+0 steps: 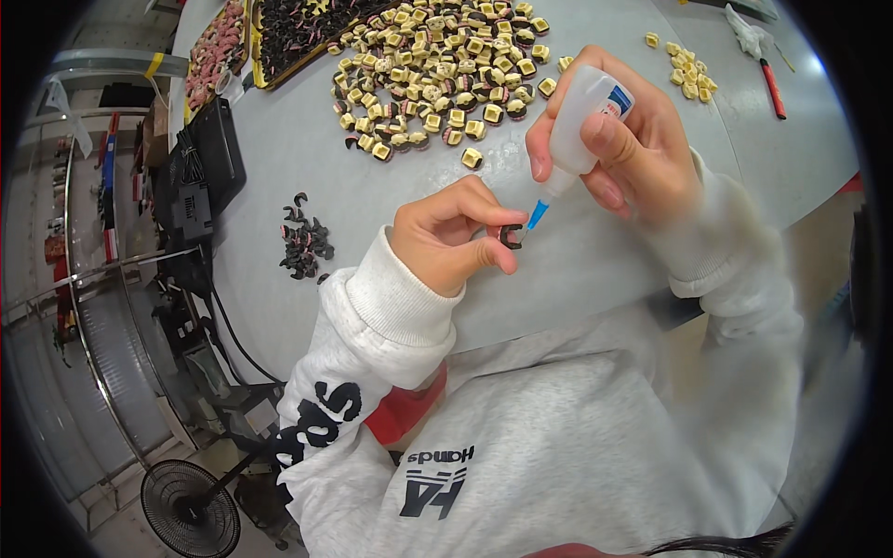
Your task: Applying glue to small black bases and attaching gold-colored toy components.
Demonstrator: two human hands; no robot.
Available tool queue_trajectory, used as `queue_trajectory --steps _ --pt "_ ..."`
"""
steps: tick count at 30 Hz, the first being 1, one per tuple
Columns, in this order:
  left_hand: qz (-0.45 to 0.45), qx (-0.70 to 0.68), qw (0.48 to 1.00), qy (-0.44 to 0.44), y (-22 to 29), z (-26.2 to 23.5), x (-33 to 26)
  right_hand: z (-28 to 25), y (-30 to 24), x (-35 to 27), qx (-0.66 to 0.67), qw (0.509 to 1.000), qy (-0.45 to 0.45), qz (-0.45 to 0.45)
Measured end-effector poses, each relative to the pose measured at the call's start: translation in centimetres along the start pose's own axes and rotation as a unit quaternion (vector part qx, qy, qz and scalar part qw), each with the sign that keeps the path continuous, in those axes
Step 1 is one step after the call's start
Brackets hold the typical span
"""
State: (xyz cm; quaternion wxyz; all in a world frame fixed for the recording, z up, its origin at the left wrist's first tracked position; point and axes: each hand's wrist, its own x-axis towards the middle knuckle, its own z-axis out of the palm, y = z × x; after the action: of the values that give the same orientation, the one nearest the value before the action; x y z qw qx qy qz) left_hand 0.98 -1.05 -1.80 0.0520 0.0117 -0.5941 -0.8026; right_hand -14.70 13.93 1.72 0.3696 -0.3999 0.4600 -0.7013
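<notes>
Between thumb and forefinger my left hand (453, 232) pinches a small black and pinkish-red piece (508, 234). Its exact kind is too small to tell. My right hand (642, 139) is wrapped round a translucent squeeze bottle (577, 130), tilted with its nozzle down. The bottle's blue tip (537, 215) is at the small piece, touching it or very close. Beyond my hands spreads a large heap of small cream and black pieces (433, 84). A little pile of loose black curved pieces (305, 244) lies left of my left hand.
Trays of black pieces (302, 37) and pink pieces (216, 56) stand at the far left of the grey table (372, 307). Cream pieces (690, 74) and a red pen (772, 90) lie at the far right. A black device (216, 153) sits by the left edge; a fan (191, 510) stands below.
</notes>
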Motion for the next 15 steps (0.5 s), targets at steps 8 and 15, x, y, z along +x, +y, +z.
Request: queue_trajectory --steps 8,15 --pt "-0.008 0.001 1.000 -0.002 0.16 0.10 0.07 0.03 0.01 -0.06 -0.031 0.999 0.019 -0.029" --pt "-0.028 0.006 1.000 0.008 0.39 0.26 0.08 0.87 -0.75 -0.02 -0.100 0.993 0.065 0.011"
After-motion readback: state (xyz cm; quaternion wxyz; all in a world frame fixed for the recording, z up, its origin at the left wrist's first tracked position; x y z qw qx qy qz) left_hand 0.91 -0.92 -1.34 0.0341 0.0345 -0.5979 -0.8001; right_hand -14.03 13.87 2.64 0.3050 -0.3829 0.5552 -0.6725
